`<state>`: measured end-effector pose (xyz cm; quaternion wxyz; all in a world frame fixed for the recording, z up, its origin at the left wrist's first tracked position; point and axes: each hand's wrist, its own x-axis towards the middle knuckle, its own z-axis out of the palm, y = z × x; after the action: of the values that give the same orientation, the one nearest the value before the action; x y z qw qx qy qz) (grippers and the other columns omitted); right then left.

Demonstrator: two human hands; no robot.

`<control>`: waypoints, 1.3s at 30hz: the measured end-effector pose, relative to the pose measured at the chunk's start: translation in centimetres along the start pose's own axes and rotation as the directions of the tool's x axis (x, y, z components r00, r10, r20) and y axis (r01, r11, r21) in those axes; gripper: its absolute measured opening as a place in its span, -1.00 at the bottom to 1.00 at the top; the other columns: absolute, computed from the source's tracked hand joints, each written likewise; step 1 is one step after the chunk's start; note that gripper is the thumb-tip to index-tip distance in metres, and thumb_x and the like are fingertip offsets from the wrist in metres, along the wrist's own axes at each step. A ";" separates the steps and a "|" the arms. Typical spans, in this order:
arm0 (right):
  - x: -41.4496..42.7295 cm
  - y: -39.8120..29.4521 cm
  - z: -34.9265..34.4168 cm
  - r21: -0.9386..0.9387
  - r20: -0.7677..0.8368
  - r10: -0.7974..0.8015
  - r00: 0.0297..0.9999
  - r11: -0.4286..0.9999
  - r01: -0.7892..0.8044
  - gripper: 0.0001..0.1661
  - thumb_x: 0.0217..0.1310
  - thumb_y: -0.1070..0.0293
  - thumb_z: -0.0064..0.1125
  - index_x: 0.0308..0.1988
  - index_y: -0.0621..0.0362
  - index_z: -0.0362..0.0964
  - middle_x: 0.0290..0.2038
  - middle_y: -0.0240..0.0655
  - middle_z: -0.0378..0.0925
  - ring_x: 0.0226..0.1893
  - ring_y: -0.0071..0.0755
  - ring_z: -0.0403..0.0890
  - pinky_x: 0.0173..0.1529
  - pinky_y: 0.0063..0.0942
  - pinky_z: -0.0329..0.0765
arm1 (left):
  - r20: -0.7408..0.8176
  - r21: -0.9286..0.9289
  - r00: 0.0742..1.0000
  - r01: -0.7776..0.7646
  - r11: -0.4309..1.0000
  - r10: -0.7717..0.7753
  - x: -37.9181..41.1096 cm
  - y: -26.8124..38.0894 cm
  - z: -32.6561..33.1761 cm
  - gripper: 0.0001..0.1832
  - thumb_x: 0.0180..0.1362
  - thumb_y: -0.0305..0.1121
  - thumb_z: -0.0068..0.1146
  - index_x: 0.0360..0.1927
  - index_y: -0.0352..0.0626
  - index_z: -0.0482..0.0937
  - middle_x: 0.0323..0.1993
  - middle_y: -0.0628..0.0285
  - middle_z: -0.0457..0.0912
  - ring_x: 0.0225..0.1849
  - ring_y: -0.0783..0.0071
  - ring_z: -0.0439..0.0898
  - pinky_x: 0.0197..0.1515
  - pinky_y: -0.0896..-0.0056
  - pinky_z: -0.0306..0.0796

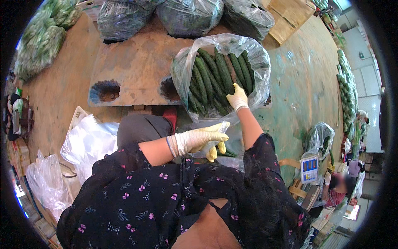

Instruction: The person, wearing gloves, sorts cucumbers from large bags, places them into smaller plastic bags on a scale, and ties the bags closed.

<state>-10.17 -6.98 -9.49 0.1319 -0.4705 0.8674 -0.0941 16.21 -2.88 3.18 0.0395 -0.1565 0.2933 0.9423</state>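
Observation:
Several dark green cucumbers lie side by side in an open clear plastic bag at upper centre. My right hand, in a pale yellow glove, reaches over the near edge of the cucumbers with its fingertips at the end of one; whether it grips that cucumber cannot be told. Nearer my body, my left hand, also gloved, pinches a piece of clear plastic film between thumb and fingers. Beneath that hand, part of another cucumber shows, mostly hidden by plastic and my clothes.
A worn plastic pallet with recessed holes lies ahead, with filled plastic bags along its far side. A cardboard box stands at upper right. White plastic bags lie at left. A digital scale and another person are at right.

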 end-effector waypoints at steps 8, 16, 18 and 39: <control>0.5 -2.4 0.7 0.040 0.091 0.162 0.983 0.985 -0.166 -0.31 -0.25 0.14 0.40 -0.02 0.07 0.40 0.01 -0.13 0.40 0.04 -0.11 0.45 0.06 -0.26 0.45 | -0.006 0.010 1.000 0.010 1.000 -0.009 -0.3 0.3 -0.6 -0.21 0.18 -0.11 0.07 0.36 -0.03 -0.09 -0.40 0.09 0.56 -0.63 0.41 0.53 -0.53 0.38 0.48; -0.6 -2.2 1.9 0.026 0.116 0.102 0.988 0.994 -0.106 -0.02 -0.26 0.08 0.47 0.18 0.07 0.19 0.13 -0.09 0.34 0.10 -0.10 0.41 0.13 -0.25 0.40 | 0.009 -0.030 1.000 0.024 0.999 -0.024 -0.7 0.9 -0.7 -0.22 0.21 -0.19 0.02 0.38 0.03 -0.18 -0.34 0.09 0.55 -0.57 0.41 0.58 -0.50 0.37 0.52; 0.5 -1.2 2.2 -0.024 0.223 0.092 0.971 0.996 -0.089 -0.03 -0.27 0.11 0.49 0.16 0.21 0.24 0.05 -0.06 0.44 0.03 -0.17 0.50 0.11 -0.32 0.41 | -0.008 -0.023 1.000 0.019 1.000 -0.019 -0.7 0.9 -0.5 -0.20 0.19 -0.15 0.04 0.38 0.00 -0.16 -0.37 0.10 0.55 -0.59 0.41 0.56 -0.50 0.35 0.52; -21.7 3.1 1.3 0.864 -0.012 -0.315 0.949 0.475 0.168 -0.34 -0.27 0.53 0.36 -0.02 0.20 0.36 -0.10 -0.26 0.50 -0.04 -0.33 0.49 0.12 -0.36 0.40 | -0.024 -0.217 0.997 -0.082 0.973 0.079 -0.8 1.5 -2.1 -0.41 0.16 -0.07 0.04 0.24 0.11 0.15 -0.35 0.03 0.59 -0.50 0.27 0.62 -0.50 0.23 0.54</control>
<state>-0.81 12.89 -8.58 0.3956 -0.4671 0.6196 -0.4913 17.30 -5.29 2.58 -0.0185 -0.1552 0.1946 0.9683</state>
